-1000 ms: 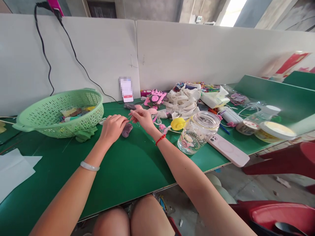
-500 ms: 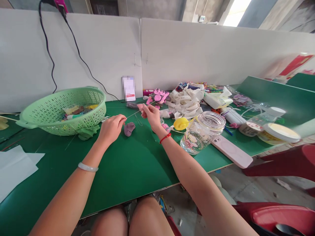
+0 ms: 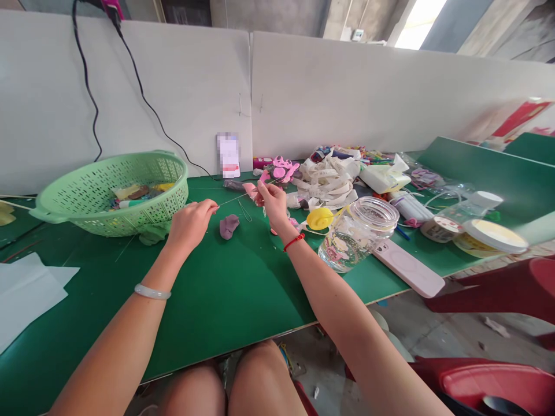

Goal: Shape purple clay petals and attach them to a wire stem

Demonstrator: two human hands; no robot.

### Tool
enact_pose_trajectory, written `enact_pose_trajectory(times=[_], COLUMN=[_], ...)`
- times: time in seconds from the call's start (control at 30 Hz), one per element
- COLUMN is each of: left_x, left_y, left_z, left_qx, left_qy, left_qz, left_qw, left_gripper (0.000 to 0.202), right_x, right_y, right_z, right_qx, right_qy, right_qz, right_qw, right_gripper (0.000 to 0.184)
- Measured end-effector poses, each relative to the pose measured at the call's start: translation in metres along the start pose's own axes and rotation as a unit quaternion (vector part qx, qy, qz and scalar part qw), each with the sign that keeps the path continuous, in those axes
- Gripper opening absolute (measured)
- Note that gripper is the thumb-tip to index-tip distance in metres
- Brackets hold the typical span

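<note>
Next, we record one thin wire (image 3: 233, 200) pinched by the right hand (image 3: 273, 205); its end meets the half-curled left hand (image 3: 191, 224), grip we cannot tell; purple clay lump (image 3: 229, 226) nearby, on the green table (image 3: 238, 289).

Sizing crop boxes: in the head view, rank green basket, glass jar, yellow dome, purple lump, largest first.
1. green basket
2. glass jar
3. yellow dome and purple lump: they look about equal, so unranked.

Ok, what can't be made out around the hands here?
Head view:
Wire end in the left hand: its grip hides it.
Where the thin wire meets the pink piece: the right hand's fingers cover it.
Green plastic basket's contents: partly hidden by its perforated wall.
Standing card: blurred out.
</note>
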State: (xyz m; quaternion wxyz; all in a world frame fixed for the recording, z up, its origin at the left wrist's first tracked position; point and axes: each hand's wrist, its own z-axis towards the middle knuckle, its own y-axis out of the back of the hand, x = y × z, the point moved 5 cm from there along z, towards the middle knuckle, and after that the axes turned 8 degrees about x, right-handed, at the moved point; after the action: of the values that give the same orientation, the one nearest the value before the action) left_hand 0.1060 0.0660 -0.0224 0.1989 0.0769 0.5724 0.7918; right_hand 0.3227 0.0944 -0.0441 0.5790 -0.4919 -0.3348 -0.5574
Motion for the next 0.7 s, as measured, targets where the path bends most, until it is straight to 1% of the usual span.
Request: enact_pose_trajectory(times=[0.13, 0.27, 0.37, 0.43, 0.47, 0.53, 0.6, 0.63, 0.7], left_x=[0.0, -0.001, 0.002, 0.006, 0.008, 0.013, 0.019, 0.022, 0.03], left_y=[-0.001, 0.003, 0.003, 0.001, 0.0, 0.002, 0.012, 0.021, 0.044], left_z=[0.0, -0.001, -0.001, 0.0, 0.001, 0.002, 0.001, -0.001, -0.007], left_qx=[0.003, -0.002, 0.004, -0.004, -0.015, -0.055, -0.113, -0.143, -0.195], left_qy=[-0.009, 0.001, 0.024, 0.029, 0.029, 0.032, 0.051, 0.071, 0.138], left_qz=[-0.005, -0.028, -0.078, -0.129, -0.161, -0.232, -0.27, -0.263, -0.174], left_qw=[1.0, 1.0, 0.997, 0.991, 0.986, 0.971, 0.955, 0.951, 0.955], left_gripper=[0.024, 0.023, 0.022, 0.025, 0.026, 0.027, 0.026, 0.026, 0.027], right_x=[0.001, 0.003, 0.003, 0.002, 0.001, -0.002, -0.004, -0.004, -0.004], right_y=[0.006, 0.008, 0.01, 0.012, 0.013, 0.016, 0.017, 0.018, 0.02], right_z=[-0.001, -0.001, -0.002, -0.002, -0.002, -0.002, -0.001, -0.001, 0.0], right_qx=[-0.035, -0.043, -0.057, -0.071, -0.078, -0.092, -0.106, -0.111, -0.118], right_qy=[-0.01, -0.011, -0.022, -0.038, -0.048, -0.066, -0.079, -0.082, -0.084], right_qz=[-0.005, -0.014, -0.011, 0.006, 0.024, 0.068, 0.102, 0.11, 0.11], right_qw=[0.999, 0.999, 0.998, 0.997, 0.996, 0.991, 0.986, 0.984, 0.983], right_gripper=[0.047, 0.048, 0.046, 0.045, 0.045, 0.042, 0.039, 0.038, 0.038])
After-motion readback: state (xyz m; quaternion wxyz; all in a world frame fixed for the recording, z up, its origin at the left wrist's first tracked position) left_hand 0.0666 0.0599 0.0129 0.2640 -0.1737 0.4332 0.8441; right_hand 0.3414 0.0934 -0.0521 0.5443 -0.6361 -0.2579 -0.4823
